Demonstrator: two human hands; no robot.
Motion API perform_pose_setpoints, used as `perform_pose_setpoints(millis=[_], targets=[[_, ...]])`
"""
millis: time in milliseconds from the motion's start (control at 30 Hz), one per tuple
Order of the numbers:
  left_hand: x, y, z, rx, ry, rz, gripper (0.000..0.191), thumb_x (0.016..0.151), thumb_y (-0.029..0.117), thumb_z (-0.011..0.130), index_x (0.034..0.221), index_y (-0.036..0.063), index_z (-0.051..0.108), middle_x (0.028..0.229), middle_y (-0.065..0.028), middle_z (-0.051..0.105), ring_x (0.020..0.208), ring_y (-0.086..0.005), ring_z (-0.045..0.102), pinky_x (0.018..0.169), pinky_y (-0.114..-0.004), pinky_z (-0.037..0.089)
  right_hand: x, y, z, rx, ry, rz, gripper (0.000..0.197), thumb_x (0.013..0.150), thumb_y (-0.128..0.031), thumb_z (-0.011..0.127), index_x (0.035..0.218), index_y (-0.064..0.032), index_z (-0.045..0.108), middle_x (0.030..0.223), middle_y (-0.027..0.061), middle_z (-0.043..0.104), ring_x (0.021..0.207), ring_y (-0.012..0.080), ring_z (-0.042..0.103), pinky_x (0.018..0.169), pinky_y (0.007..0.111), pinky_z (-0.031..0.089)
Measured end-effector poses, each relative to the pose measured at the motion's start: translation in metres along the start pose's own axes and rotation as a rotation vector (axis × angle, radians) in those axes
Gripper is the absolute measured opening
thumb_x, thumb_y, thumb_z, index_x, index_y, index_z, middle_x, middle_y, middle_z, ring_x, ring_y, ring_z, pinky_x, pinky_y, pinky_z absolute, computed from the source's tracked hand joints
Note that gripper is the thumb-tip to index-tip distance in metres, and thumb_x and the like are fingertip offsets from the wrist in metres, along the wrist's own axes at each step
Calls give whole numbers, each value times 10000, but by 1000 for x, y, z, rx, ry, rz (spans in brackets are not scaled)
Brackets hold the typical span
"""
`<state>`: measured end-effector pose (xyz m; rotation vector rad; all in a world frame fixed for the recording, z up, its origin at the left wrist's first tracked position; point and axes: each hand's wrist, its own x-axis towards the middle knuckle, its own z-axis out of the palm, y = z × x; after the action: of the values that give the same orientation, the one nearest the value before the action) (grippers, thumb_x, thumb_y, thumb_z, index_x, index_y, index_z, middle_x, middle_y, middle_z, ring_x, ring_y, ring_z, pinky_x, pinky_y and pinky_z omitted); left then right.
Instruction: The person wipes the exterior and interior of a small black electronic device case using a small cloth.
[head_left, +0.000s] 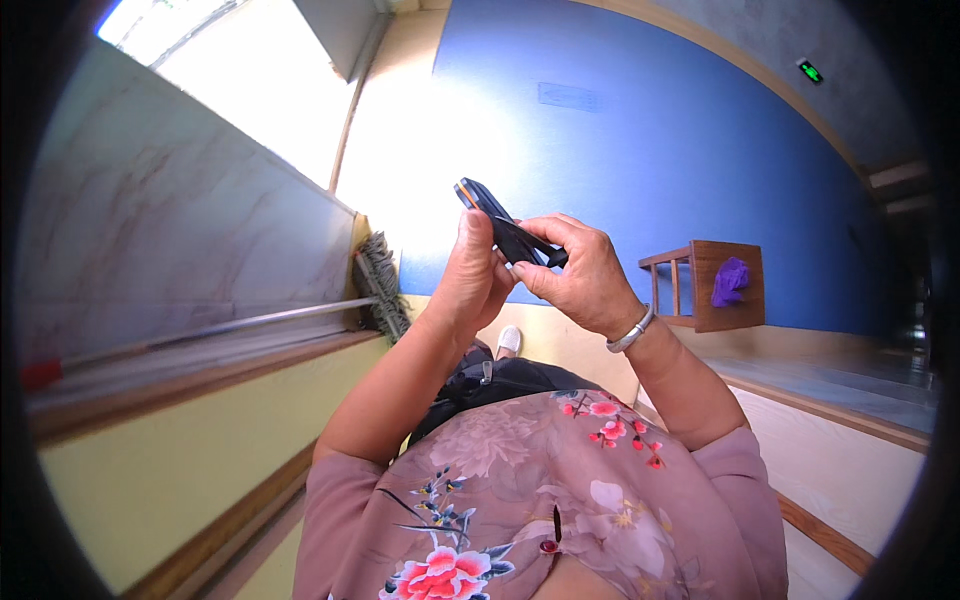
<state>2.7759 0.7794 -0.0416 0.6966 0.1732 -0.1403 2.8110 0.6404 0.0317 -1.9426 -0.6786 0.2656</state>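
Both hands are raised in front of my body, gripping a black hand-held object (491, 204) with an orange strip along its upper end. My left hand (475, 264) wraps around its near side, with the thumb lying along the edge. From the other side, my right hand (581, 259) pinches a slim black part at the lower end (556, 259) between thumb and fingers. That slim part stands at an angle to the main body. Just what the object is cannot be told. My fingers hide some of it.
A wooden stool (726, 277) with a crumpled purple cloth (730, 282) stands right, by the blue wall (637, 165). A grey mop head (381, 285) with a metal handle (262, 324) leans left along a marble-patterned surface (180, 202). Bright light enters from a window (255, 67).
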Motion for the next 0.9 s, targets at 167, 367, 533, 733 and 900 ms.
perform_pose_setpoints(millis=[167, 367, 533, 733, 900], targets=[[68, 15, 37, -305, 174, -173, 640, 707, 732, 415, 1027, 179, 376, 825, -89, 534, 766, -207, 564, 674, -415, 482, 36, 20, -36, -53, 62, 95, 287, 689, -153, 641, 929, -2, 602, 856, 134, 595, 778, 270, 590, 688, 325, 464], [158, 33, 45, -320, 189, -236, 643, 700, 675, 521, 979, 97, 491, 780, -122, 556, 795, -250, 565, 772, -414, 464, 94, 34, -74, -321, 185, -65, 165, 733, -58, 579, 895, -26, 587, 804, 144, 564, 773, 311, 552, 670, 376, 446], [239, 64, 43, -200, 272, -160, 715, 625, 749, 524, 984, 143, 404, 809, -49, 463, 802, -202, 488, 720, -421, 432, 159, 21, -96, -609, 180, -68, 140, 736, -28, 567, 875, -35, 556, 670, 113, 515, 570, 292, 551, 483, 368, 437], [304, 93, 40, -142, 258, -178, 646, 609, 732, 562, 856, 149, 429, 826, -32, 474, 826, -189, 446, 763, -378, 368, 231, 36, -111, -616, 208, -22, 114, 752, -30, 558, 864, -51, 555, 628, 121, 511, 561, 300, 549, 477, 375, 434], [343, 102, 35, -88, 207, -164, 647, 585, 736, 578, 829, 153, 439, 829, -27, 461, 834, -174, 427, 760, -344, 363, 269, 47, -125, -663, 155, 47, 94, 749, -41, 556, 842, -45, 557, 626, 132, 519, 565, 315, 549, 484, 379, 438]])
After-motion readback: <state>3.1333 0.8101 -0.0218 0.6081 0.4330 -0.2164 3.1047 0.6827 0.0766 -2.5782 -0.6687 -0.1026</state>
